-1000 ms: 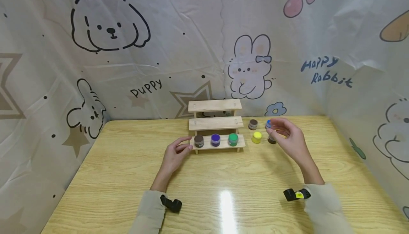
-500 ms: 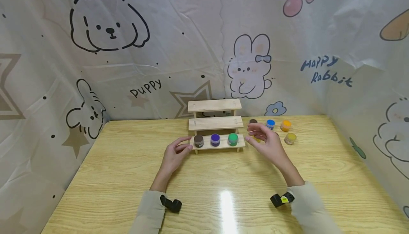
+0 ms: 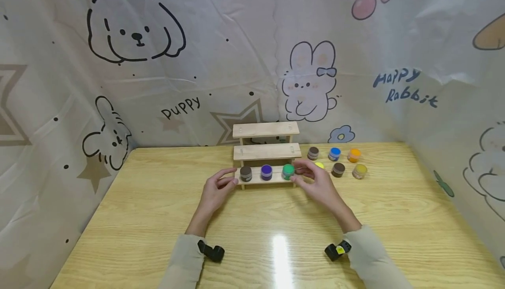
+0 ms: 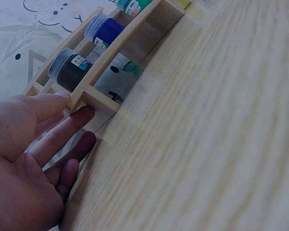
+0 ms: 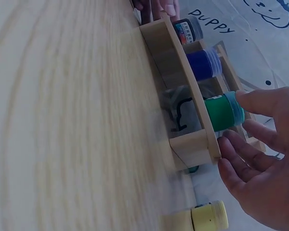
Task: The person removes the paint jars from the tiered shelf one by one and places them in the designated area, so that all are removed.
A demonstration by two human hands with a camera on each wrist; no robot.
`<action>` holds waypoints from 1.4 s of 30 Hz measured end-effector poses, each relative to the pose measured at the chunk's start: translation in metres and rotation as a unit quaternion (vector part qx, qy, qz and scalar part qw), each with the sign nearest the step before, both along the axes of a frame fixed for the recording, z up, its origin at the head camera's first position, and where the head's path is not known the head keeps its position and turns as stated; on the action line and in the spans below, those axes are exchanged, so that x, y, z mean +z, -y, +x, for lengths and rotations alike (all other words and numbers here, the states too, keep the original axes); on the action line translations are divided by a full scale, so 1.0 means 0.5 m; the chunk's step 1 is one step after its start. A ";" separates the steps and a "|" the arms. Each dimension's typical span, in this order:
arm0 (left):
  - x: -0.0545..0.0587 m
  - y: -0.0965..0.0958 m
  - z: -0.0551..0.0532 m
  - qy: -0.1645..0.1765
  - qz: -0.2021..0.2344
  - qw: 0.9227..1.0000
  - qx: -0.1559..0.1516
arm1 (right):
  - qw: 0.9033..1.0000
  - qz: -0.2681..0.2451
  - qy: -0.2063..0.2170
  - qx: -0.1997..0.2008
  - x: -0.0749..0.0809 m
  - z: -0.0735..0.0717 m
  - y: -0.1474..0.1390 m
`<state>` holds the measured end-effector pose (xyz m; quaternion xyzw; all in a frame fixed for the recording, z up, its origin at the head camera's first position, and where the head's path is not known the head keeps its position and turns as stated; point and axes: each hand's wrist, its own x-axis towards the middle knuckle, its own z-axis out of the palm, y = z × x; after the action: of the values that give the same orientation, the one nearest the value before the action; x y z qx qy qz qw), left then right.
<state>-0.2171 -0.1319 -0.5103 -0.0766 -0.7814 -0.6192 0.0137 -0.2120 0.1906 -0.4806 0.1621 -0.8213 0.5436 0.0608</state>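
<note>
A three-step wooden shelf (image 3: 266,152) stands at the back of the table. Its lowest step bears a dark brown paint jar (image 3: 246,173), a purple-blue paint jar (image 3: 266,172) and a green paint jar (image 3: 288,172). My left hand (image 3: 215,192) holds the left end of that step, thumb over the board and fingertips below it in the left wrist view. At the other end, my right hand (image 3: 319,188) has thumb and forefinger at the lid of the green jar (image 5: 221,113). Its other fingers (image 5: 231,166) curl near the step's end.
Right of the shelf are several more paint jars: a dark brown one (image 3: 313,153), a blue one (image 3: 334,154), an orange one (image 3: 354,155), a second dark one (image 3: 338,169) and an ochre one (image 3: 360,171). My right hand partly hides a yellow jar (image 3: 319,165). A printed cloth (image 3: 236,61) hangs behind.
My right hand has moved left from above the loose jars to the green jar, uncovering the blue and dark ones. My left hand has stayed at the shelf's end.
</note>
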 end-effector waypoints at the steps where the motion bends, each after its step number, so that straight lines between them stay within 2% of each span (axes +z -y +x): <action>1: 0.000 0.001 0.001 0.003 0.000 1.000 0.002 | 1.000 0.002 0.000 -0.001 -0.002 0.000 0.003; 7: -0.001 0.005 0.004 0.003 0.001 1.000 -0.003 | 1.000 0.020 -0.006 -0.014 -0.006 -0.001 0.018; 14: 0.000 0.001 0.001 0.017 0.002 1.000 -0.001 | 0.998 0.049 -0.012 -0.042 -0.004 0.000 0.024; 18: 0.000 -0.001 0.002 0.022 0.003 1.000 0.002 | 0.997 0.061 -0.016 -0.044 0.000 0.004 0.018; 28: 0.002 0.001 0.002 0.026 0.003 1.000 0.003 | 0.998 0.039 -0.019 -0.039 0.019 0.029 -0.038; 34: 0.005 0.001 0.002 0.029 0.001 1.000 0.004 | 0.996 0.064 0.002 -0.056 0.023 0.044 -0.071; 42: 0.004 0.000 0.002 0.014 -0.002 1.000 0.005 | 0.993 0.090 0.034 -0.062 0.005 0.045 -0.112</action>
<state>-0.2160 -0.1318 -0.5085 -0.0637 -0.7832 -0.6185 0.0058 -0.1893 0.2465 -0.4780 0.0970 -0.8768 0.4682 0.0516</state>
